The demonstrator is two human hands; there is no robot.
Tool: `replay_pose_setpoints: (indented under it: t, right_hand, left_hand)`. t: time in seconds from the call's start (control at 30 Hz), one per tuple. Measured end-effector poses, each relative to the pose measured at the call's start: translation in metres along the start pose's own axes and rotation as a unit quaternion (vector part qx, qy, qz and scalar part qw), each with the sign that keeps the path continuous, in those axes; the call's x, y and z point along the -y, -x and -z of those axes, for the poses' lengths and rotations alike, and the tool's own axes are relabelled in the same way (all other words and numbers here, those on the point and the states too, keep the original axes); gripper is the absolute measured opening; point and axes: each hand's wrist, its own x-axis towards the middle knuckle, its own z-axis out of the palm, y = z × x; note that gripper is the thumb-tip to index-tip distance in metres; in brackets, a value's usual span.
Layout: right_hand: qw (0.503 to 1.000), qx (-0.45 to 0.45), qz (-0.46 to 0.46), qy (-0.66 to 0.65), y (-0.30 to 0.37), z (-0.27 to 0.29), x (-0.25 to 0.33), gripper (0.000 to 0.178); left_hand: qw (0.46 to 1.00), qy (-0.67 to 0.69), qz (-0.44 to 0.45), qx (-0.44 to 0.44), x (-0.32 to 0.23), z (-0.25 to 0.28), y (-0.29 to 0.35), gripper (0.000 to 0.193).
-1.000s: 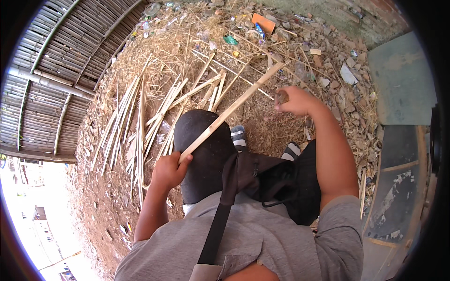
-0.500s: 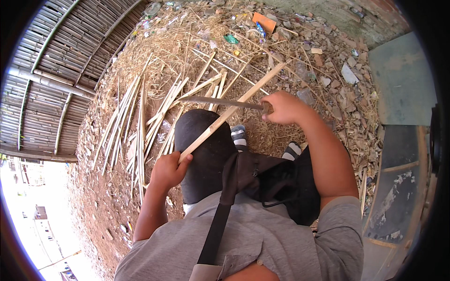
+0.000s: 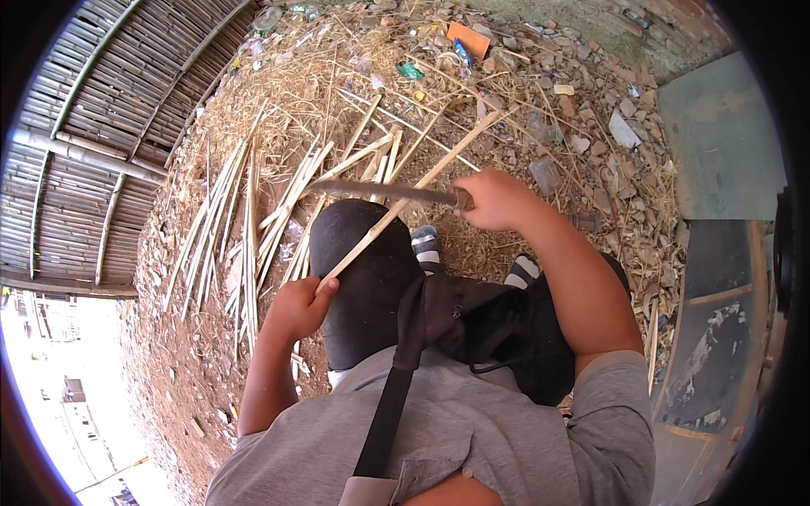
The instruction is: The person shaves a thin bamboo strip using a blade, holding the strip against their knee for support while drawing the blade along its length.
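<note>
My left hand (image 3: pixel 297 307) is closed round the near end of a long, pale bamboo strip (image 3: pixel 361 246). The strip slants up and away to the right, passing over my dark-clad left knee (image 3: pixel 350 278). In my right hand (image 3: pixel 498 199) is the handle of a machete (image 3: pixel 375 191), its long brownish blade pointing left. The blade lies across the strip around its middle; whether the edge bites into it I cannot tell. Many split bamboo strips (image 3: pixel 251 244) lie on the ground beyond and left of my knee.
A bamboo-slat wall (image 3: pixel 93 169) stands at the left. Straw, stones and litter cover the ground, with an orange piece (image 3: pixel 469 40) and a green scrap (image 3: pixel 410 71) at the far side. Grey panels (image 3: pixel 721 143) stand on the right. My striped footwear (image 3: pixel 426 244) shows below.
My right hand and the machete have shifted slightly left along with the blade. The bamboo strip looks narrower, as if turned a little in my left hand.
</note>
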Motion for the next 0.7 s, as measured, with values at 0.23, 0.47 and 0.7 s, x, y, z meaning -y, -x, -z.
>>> replay_pose_setpoints:
  t: [0.23,0.47,0.7]
  right_hand:
    - [0.988,-0.040,-0.132,-0.065,-0.002,0.023,-0.031,0.037]
    - [0.989,-0.018,-0.117,-0.086,0.000,0.012,-0.018,0.044]
    - [1.000,0.023,0.001,0.016,-0.002,0.004,0.012,0.031]
  left_hand:
    - [0.999,0.023,0.009,0.022,0.007,0.000,-0.005,0.056]
    - [0.999,0.039,-0.001,0.023,0.009,-0.002,-0.007,0.056]
    - [1.000,0.026,0.011,0.011,0.004,0.000,0.000,0.056]
